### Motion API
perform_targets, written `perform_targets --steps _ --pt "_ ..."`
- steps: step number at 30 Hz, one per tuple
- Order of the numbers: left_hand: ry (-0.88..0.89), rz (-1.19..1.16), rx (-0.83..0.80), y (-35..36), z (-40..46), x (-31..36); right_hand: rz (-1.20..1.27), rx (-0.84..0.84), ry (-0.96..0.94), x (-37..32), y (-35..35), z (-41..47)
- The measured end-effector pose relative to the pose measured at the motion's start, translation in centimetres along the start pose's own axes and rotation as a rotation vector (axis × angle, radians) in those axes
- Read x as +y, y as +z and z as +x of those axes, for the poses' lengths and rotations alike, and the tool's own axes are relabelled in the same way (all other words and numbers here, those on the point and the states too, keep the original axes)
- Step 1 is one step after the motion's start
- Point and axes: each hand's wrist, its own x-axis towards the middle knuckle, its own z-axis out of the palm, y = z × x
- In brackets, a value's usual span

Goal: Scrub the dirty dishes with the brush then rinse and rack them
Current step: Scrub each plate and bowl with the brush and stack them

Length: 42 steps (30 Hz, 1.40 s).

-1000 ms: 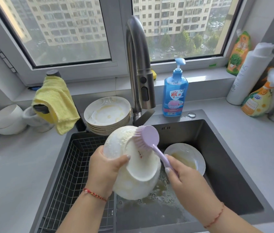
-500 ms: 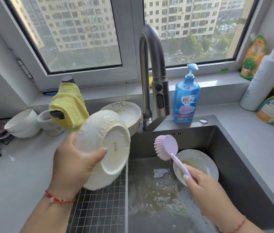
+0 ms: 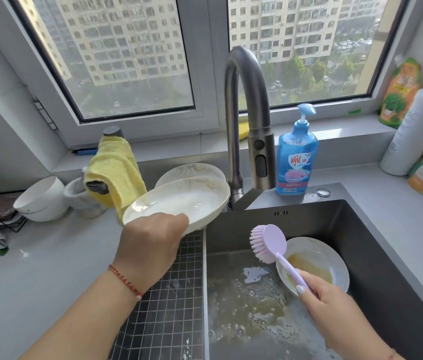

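The white plate [image 3: 179, 201] hangs tilted over the sink's [image 3: 361, 229] back-left corner, above the wire rack [image 3: 168, 307], its near rim gripped by the left hand [image 3: 150, 245]; its face is wet, with crumbs at the far rim. The right hand [image 3: 335, 310] curls round the lilac brush [image 3: 270, 242] above a soiled plate [image 3: 335, 258] in sudsy water. Grey counter [image 3: 36, 268], window behind.

Faucet [image 3: 244, 120]: brushed metal, satin. Sink [image 3: 376, 245]: dark matt metal. Held plate [image 3: 179, 201]: glossy white ceramic, wet. Brush [image 3: 270, 242]: smooth lilac plastic. Cloth [image 3: 117, 172] at nine o'clock: yellow terry, rough. Rack [image 3: 168, 302]: wire grid.
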Motion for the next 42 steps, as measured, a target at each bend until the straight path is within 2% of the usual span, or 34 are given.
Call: perform_targets --steps 10,25,42 --pt "0.018 -0.036 -0.137 6.0 2.0 -0.9 0.023 0.041 0.041 0.1 -0.1 0.1" --pt "-0.002 -0.034 -0.178 10.1 3.0 -2.3 0.027 0.068 0.063 0.5 -0.2 0.6" --pt "-0.047 -0.171 -0.164 12.7 2.3 -2.6 0.04 0.066 0.076 0.6 -0.5 0.5"
